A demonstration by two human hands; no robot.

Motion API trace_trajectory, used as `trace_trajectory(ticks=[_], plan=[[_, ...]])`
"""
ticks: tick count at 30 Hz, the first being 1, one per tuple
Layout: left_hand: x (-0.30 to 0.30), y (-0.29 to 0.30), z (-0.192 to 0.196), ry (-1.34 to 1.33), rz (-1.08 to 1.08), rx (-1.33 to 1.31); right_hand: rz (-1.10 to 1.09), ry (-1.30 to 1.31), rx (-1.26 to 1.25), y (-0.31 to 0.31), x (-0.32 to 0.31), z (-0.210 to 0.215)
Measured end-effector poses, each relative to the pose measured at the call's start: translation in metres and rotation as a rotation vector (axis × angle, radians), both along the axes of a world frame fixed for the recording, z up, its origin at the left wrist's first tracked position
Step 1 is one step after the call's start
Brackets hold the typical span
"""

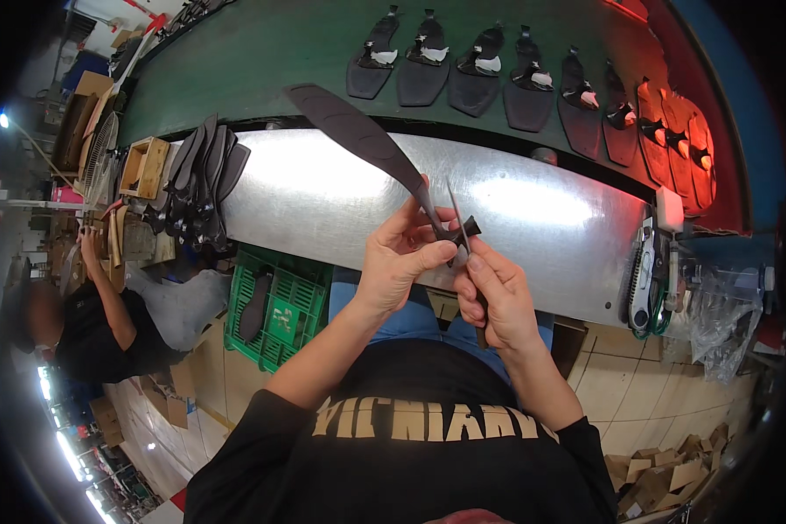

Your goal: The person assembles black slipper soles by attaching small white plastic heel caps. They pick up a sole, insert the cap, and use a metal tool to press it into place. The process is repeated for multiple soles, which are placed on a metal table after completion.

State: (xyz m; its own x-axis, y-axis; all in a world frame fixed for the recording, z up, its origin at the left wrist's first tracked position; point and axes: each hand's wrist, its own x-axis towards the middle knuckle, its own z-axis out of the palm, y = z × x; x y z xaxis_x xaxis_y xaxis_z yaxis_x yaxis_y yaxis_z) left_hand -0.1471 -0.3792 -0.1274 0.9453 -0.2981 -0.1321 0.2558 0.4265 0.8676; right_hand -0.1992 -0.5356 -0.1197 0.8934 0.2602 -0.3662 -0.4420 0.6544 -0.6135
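Note:
My left hand (389,266) is closed around the narrow end of a long black shoe sole (358,135). Its broad end points up and to the left, over the metal bench. A thin-bladed knife (453,199) is gripped in my right hand (502,297), its blade rising close beside the narrow end. Both hands meet there, and the left thumb presses near a small dark flared piece (472,226) at the tip. A small pale bit (459,257) shows between the fingers; what it is, I cannot make out.
Bench: metal top (533,210), black soles (203,175) piled left, a utility knife (643,275) right. Behind, a green belt (262,52) carries several black soles (476,83) with white pieces. A green crate (301,306) stands below left; another person (105,319) works at far left.

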Motion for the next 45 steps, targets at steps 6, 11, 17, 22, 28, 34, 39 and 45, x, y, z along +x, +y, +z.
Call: trace_trajectory(ticks=[6, 11, 17, 22, 28, 34, 39, 45], plan=[[0.019, 0.05, 0.018, -0.065, 0.017, 0.094, -0.147, -0.068, -0.026, -0.026, 0.024, 0.009], [0.068, 0.144, 0.06, -0.153, 0.276, 0.367, -0.245, -0.18, -0.283, -0.067, 0.019, 0.0], [0.073, 0.285, 0.104, -0.186, 0.694, 0.287, -0.382, -0.147, -0.442, -0.096, 0.023, -0.011], [0.096, 0.367, 0.109, -0.267, 0.772, 0.483, -0.49, -0.133, -0.493, -0.115, 0.024, -0.01], [0.116, 0.397, 0.111, -0.152, 0.735, 2.09, -0.594, -0.445, -1.478, -0.156, 0.015, -0.028], [0.166, 0.286, 0.1, -0.615, 0.637, 1.584, -0.457, -0.36, -2.058, -0.188, 0.004, -0.032], [0.236, 0.163, 0.045, -0.61, 0.292, 1.379, -0.389, -0.296, -2.139, -0.172, 0.01, -0.025], [0.306, 0.093, -0.015, -0.592, 0.1, 1.26, -0.266, -0.2, -2.023, -0.154, 0.012, -0.013]])
